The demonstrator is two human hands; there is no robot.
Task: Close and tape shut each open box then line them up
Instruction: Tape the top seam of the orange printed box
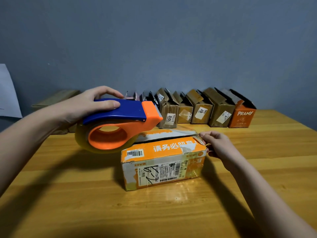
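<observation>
Box (163,162), orange with white labels, sits near the middle of the tabletop (68,194), and we see its top flaps folded down, a dark seam running between them along the top. A barcode sticker lies on the near flap at the left, and a shipping label with handwriting covers much of the front face. Old tape patches shine on the corners.

Our left hand (92,103) grips the tape dispenser (120,124) by its blue handle, thumb along the side and fingers curled over the top. The dispenser is orange below the handle, with a clear tape roll (82,140) around its hub. It hangs over the left end of the box, toothed blade pointing right; whether it touches the far flap we cannot tell.

Our right hand (214,143) is at the right end of the box, fingers curled and pinching at the top corner, where a clear strip of tape (181,128) seems to run across the far flap toward the dispenser. Exactly what the fingertips pinch we cannot tell.

Behind, against the blue-grey wall (154,40), a row of boxes (200,110) stands side by side with flaps up. Most are brown with white labels; the rightmost one (241,117) is orange and reads PRAMY. At the far left, a flat brown carton (56,98) lies in shadow, and a white sheet (8,93) leans at the picture's left edge.
</observation>
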